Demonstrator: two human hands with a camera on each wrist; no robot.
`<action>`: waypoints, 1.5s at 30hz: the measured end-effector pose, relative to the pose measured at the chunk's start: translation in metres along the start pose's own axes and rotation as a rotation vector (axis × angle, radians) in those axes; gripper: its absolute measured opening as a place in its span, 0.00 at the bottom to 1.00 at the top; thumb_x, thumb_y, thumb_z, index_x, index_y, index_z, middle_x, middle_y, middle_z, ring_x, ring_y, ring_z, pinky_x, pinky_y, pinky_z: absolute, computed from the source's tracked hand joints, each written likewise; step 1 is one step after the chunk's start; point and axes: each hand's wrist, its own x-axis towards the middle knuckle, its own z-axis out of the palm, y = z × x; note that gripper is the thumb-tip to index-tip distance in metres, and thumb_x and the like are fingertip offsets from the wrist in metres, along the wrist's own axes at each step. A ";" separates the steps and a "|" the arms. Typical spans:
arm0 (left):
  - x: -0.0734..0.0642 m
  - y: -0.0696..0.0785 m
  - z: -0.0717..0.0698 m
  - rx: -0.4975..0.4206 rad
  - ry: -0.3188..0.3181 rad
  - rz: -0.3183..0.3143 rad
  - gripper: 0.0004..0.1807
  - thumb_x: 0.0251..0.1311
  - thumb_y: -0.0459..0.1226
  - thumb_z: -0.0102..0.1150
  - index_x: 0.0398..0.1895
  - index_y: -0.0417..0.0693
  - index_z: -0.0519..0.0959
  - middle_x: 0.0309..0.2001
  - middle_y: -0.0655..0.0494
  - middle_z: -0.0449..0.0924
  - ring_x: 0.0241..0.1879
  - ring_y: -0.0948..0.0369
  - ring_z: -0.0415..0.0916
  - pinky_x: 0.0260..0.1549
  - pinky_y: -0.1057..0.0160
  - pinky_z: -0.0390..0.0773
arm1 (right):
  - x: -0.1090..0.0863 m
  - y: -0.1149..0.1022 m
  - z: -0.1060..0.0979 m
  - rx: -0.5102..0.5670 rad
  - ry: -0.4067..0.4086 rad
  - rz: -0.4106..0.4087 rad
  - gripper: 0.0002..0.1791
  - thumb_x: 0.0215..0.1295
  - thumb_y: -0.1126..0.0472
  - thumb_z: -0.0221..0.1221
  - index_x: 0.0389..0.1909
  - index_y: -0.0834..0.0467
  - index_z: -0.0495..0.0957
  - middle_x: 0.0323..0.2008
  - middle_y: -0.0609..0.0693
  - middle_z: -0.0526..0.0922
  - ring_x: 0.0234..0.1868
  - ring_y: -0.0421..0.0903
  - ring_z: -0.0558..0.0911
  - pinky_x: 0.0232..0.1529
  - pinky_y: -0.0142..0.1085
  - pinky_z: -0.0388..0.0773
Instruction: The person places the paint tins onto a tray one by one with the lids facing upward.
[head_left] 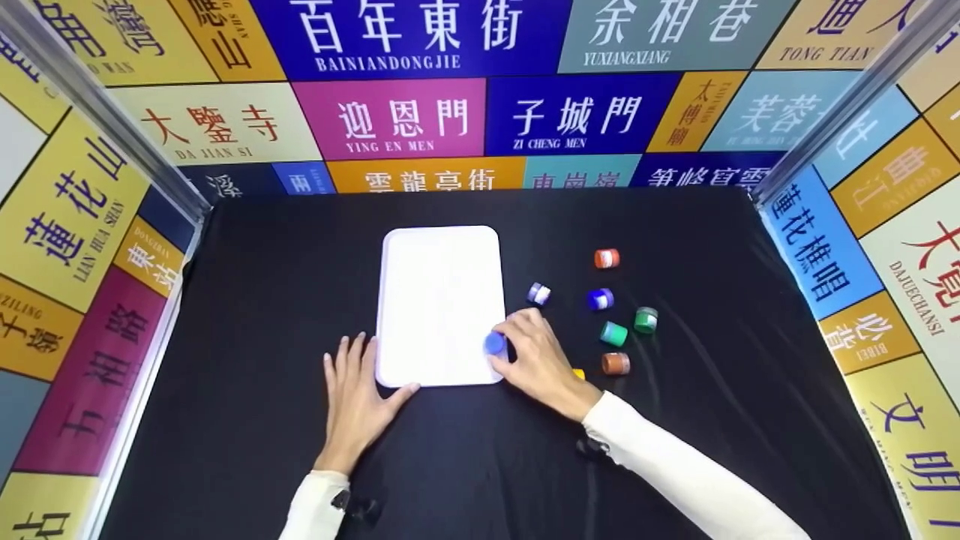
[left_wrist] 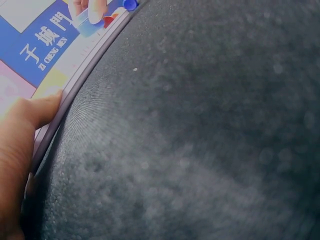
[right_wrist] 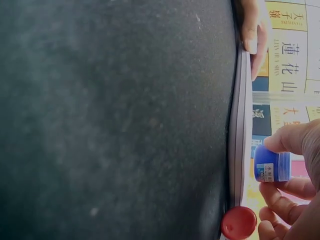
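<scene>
A white board point(head_left: 440, 307) with rounded corners lies on the black cloth. Beside its lower left corner rests my left hand point(head_left: 354, 397), fingers straight and thumb along the near edge; the left wrist view shows that thumb point(left_wrist: 47, 107) touching the rim. Over the lower right corner, my right hand point(head_left: 534, 358) pinches a small blue paint jar point(head_left: 494, 343) between thumb and fingers. In the right wrist view the same jar point(right_wrist: 270, 164) carries a white label, and a red cap point(right_wrist: 239, 223) sits by the board's edge beneath the hand.
To the right stand several small jars: violet point(head_left: 538, 292), red point(head_left: 607, 259), dark blue point(head_left: 600, 299), light green point(head_left: 613, 333), dark green point(head_left: 646, 320) and brown point(head_left: 616, 364). A yellow jar point(head_left: 578, 373) is mostly hidden behind the right wrist. Sign-covered walls point(head_left: 390, 116) enclose the cloth.
</scene>
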 end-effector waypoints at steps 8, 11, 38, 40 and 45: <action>-0.001 -0.001 0.001 0.003 0.004 0.001 0.60 0.57 0.67 0.75 0.81 0.36 0.68 0.82 0.32 0.63 0.85 0.34 0.50 0.82 0.28 0.38 | 0.003 -0.004 0.008 0.031 0.010 -0.012 0.18 0.57 0.60 0.79 0.47 0.59 0.88 0.42 0.51 0.86 0.52 0.55 0.78 0.54 0.51 0.77; -0.001 -0.001 0.000 0.007 -0.004 -0.008 0.60 0.56 0.67 0.76 0.82 0.37 0.68 0.82 0.32 0.64 0.85 0.34 0.50 0.82 0.28 0.37 | 0.004 -0.005 0.011 0.037 0.015 -0.020 0.18 0.56 0.60 0.79 0.47 0.59 0.88 0.42 0.50 0.87 0.53 0.55 0.78 0.53 0.51 0.78; 0.001 0.000 -0.001 0.005 -0.009 -0.006 0.60 0.57 0.67 0.74 0.82 0.36 0.67 0.82 0.32 0.63 0.86 0.34 0.48 0.82 0.28 0.36 | 0.019 -0.024 0.032 0.058 -0.085 -0.028 0.18 0.61 0.60 0.78 0.51 0.60 0.88 0.43 0.51 0.88 0.55 0.53 0.78 0.61 0.45 0.79; 0.001 0.000 0.000 0.005 -0.006 -0.001 0.60 0.58 0.67 0.74 0.82 0.36 0.67 0.82 0.32 0.63 0.86 0.34 0.49 0.82 0.28 0.36 | 0.019 -0.025 0.033 0.058 -0.089 -0.031 0.18 0.61 0.60 0.78 0.51 0.59 0.88 0.43 0.50 0.88 0.55 0.52 0.79 0.61 0.45 0.79; 0.000 0.000 0.001 -0.001 0.001 0.008 0.60 0.58 0.67 0.74 0.82 0.35 0.67 0.81 0.31 0.63 0.85 0.33 0.49 0.82 0.28 0.36 | 0.020 -0.029 0.036 0.052 -0.106 -0.038 0.17 0.63 0.58 0.78 0.51 0.58 0.88 0.42 0.50 0.88 0.53 0.52 0.78 0.59 0.45 0.79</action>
